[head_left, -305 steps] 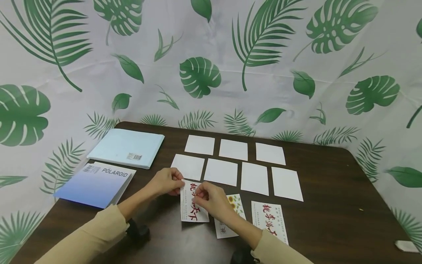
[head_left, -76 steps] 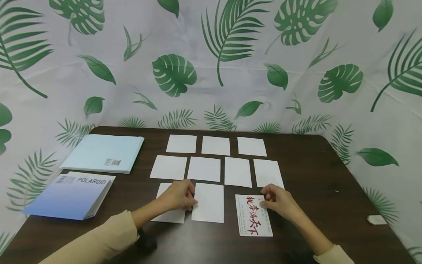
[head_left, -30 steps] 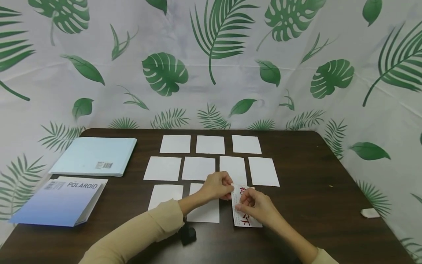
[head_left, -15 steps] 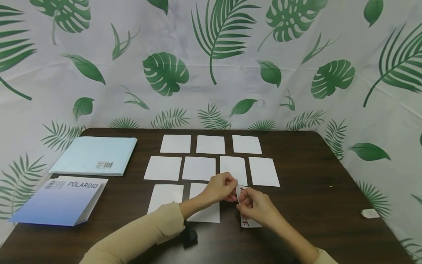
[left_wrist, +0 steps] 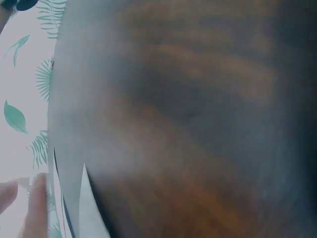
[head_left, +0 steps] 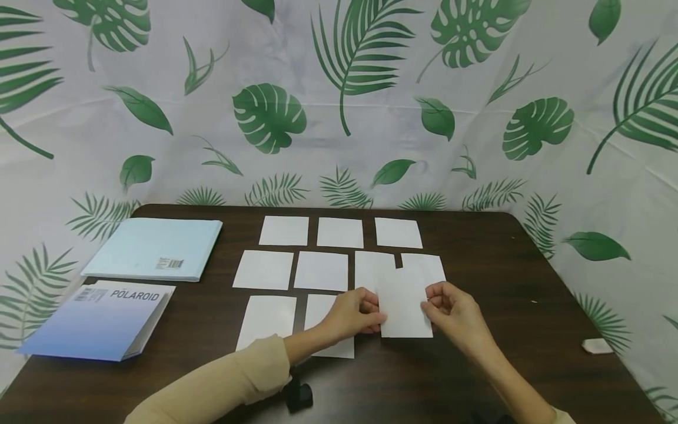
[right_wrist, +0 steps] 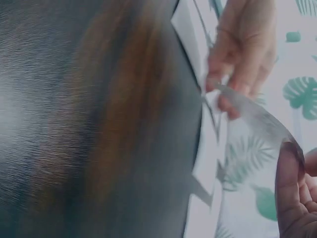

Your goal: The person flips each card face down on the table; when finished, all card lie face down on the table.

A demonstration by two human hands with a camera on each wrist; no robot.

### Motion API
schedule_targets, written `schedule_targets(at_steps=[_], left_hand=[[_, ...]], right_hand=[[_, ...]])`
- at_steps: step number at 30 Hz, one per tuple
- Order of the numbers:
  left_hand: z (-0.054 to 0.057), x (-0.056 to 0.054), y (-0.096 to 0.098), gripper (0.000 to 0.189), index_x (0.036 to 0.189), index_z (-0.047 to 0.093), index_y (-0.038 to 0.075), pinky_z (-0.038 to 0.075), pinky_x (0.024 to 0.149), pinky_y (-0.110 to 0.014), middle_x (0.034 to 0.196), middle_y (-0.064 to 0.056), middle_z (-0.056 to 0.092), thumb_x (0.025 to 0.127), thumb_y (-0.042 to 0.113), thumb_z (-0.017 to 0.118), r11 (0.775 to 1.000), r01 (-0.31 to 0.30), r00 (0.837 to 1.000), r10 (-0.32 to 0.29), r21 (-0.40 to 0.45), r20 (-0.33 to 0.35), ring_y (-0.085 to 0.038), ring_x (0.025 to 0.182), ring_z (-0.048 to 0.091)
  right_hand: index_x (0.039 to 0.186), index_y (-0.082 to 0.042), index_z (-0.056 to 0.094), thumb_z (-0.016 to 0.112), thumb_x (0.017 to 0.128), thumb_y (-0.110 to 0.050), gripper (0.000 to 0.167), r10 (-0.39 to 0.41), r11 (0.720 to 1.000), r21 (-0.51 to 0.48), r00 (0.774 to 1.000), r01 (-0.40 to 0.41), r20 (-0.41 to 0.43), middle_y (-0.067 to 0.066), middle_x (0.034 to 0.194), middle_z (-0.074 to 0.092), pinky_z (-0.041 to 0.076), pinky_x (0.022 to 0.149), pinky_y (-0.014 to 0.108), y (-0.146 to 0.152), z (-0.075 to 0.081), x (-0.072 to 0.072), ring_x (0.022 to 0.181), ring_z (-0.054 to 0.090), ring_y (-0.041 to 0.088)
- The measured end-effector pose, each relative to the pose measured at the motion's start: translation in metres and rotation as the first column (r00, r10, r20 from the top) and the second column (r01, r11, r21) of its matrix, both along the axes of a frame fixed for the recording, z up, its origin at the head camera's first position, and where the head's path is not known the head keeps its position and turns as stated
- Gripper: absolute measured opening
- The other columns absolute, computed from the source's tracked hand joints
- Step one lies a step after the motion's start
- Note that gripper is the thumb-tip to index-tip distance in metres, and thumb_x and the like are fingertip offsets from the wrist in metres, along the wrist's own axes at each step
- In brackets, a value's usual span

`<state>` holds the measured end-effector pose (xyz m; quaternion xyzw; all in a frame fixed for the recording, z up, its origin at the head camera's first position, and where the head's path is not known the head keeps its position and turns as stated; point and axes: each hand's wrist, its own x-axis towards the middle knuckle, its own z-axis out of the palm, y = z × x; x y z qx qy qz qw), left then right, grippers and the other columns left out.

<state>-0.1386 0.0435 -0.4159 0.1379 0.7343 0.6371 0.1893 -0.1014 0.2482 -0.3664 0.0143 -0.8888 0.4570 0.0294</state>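
Between both hands is a greeting card [head_left: 405,306], its blank white side up and close over the table. My left hand [head_left: 352,309] pinches its left edge, and my right hand [head_left: 458,312] pinches the right edge. The right wrist view shows the card [right_wrist: 260,119] bowed between the two hands. Behind it, the card overlaps two blank white cards in the middle row, one of them the right-hand card [head_left: 428,268]. Beside my left forearm lie a front-row card [head_left: 267,315] and another front-row card [head_left: 333,347], partly covered by the hand.
Three more blank cards stand in a back row, such as the middle one [head_left: 341,232]. At the left lie a pale blue folder [head_left: 153,247] and a blue-white POLAROID booklet [head_left: 100,321]. A small white object [head_left: 597,346] sits near the table's right edge.
The card with red characters has been flipped to its blank side. Earlier, two other printed cards lay in front; two blank ones now lie in the front row. The view has shifted right.
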Motion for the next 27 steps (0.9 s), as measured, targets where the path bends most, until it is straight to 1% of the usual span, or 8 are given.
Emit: schedule_targets(at_steps=[4, 8, 12, 16, 19, 23, 25, 27], left_hand=[[0.0, 0.002, -0.003, 0.026, 0.1, 0.056, -0.009, 0.057, 0.057, -0.026, 0.082, -0.013, 0.068, 0.08, 0.001, 0.071, 1.0, -0.027, 0.999, 0.027, 0.003, -0.047, -0.018, 0.064, 0.068], [0.0, 0.003, -0.005, 0.023, 0.096, 0.057, -0.008, 0.057, 0.055, -0.025, 0.079, -0.013, 0.068, 0.08, 0.0, 0.071, 1.0, -0.028, 0.997, 0.026, -0.015, -0.079, -0.019, 0.061, 0.067], [-0.003, 0.005, -0.005, 0.019, 0.092, 0.058, -0.007, 0.056, 0.053, -0.025, 0.074, -0.013, 0.068, 0.079, -0.002, 0.07, 0.999, -0.003, 0.998, 0.0, -0.048, -0.064, -0.02, 0.057, 0.067], [-0.007, 0.007, -0.003, 0.014, 0.086, 0.059, -0.005, 0.055, 0.05, -0.025, 0.068, -0.011, 0.068, 0.078, -0.004, 0.07, 0.992, 0.038, 0.998, -0.045, -0.12, -0.052, -0.022, 0.055, 0.067], [-0.008, 0.007, -0.001, 0.014, 0.081, 0.058, -0.002, 0.055, 0.049, -0.025, 0.064, -0.007, 0.065, 0.077, -0.005, 0.071, 0.982, 0.058, 0.996, -0.068, -0.179, -0.053, -0.023, 0.054, 0.067], [-0.006, 0.007, 0.0, 0.016, 0.075, 0.056, -0.001, 0.053, 0.046, -0.023, 0.06, -0.005, 0.064, 0.074, -0.007, 0.071, 0.967, 0.072, 0.992, -0.095, -0.246, -0.084, -0.022, 0.051, 0.066], [-0.004, 0.006, 0.001, 0.018, 0.073, 0.056, 0.001, 0.052, 0.045, -0.021, 0.058, -0.004, 0.064, 0.074, -0.006, 0.072, 0.953, 0.082, 0.987, -0.118, -0.293, -0.11, -0.02, 0.049, 0.065], [-0.002, 0.005, 0.003, 0.019, 0.071, 0.056, 0.002, 0.05, 0.043, -0.018, 0.057, -0.003, 0.064, 0.073, -0.003, 0.074, 0.928, 0.094, 0.978, -0.154, -0.361, -0.142, -0.016, 0.046, 0.064]], right_hand=[[0.098, 0.007, 0.057, 0.066, 0.083, 0.001, 0.019, -0.053, 0.998, -0.022, 0.999, 0.053, 0.002, 0.01, 0.076, 0.063, 0.051, 0.049, 0.022, 0.003, -0.008, -0.001, 0.056, 0.054, 0.006], [0.096, 0.005, 0.057, 0.068, 0.082, -0.001, 0.019, -0.073, 0.997, -0.02, 0.995, 0.075, 0.061, 0.01, 0.075, 0.063, 0.053, 0.051, 0.023, 0.009, -0.022, -0.003, 0.056, 0.056, 0.008], [0.091, 0.004, 0.058, 0.07, 0.081, -0.002, 0.017, -0.047, 0.999, -0.007, 0.989, 0.049, 0.137, 0.008, 0.069, 0.062, 0.055, 0.051, 0.024, 0.014, -0.036, -0.004, 0.054, 0.058, 0.011], [0.085, 0.002, 0.058, 0.071, 0.079, -0.002, 0.015, -0.018, 0.999, 0.052, 0.982, 0.009, 0.189, 0.005, 0.063, 0.062, 0.054, 0.049, 0.024, 0.017, -0.046, -0.003, 0.052, 0.059, 0.012], [0.083, 0.001, 0.058, 0.072, 0.079, -0.002, 0.015, 0.008, 0.996, 0.086, 0.977, -0.027, 0.214, 0.003, 0.061, 0.061, 0.054, 0.048, 0.023, 0.018, -0.05, -0.002, 0.051, 0.059, 0.012], [0.082, 0.001, 0.056, 0.072, 0.079, -0.003, 0.016, 0.061, 0.991, 0.107, 0.974, -0.086, 0.22, 0.003, 0.059, 0.06, 0.053, 0.047, 0.023, 0.02, -0.053, -0.001, 0.05, 0.059, 0.013], [0.081, 0.0, 0.056, 0.072, 0.079, -0.003, 0.017, 0.083, 0.988, 0.11, 0.972, -0.109, 0.22, 0.002, 0.058, 0.06, 0.053, 0.046, 0.024, 0.022, -0.053, -0.002, 0.05, 0.059, 0.013], [0.08, 0.0, 0.055, 0.072, 0.078, -0.003, 0.017, 0.1, 0.986, 0.11, 0.968, -0.127, 0.229, 0.002, 0.058, 0.059, 0.053, 0.046, 0.024, 0.024, -0.053, -0.003, 0.05, 0.059, 0.013]])
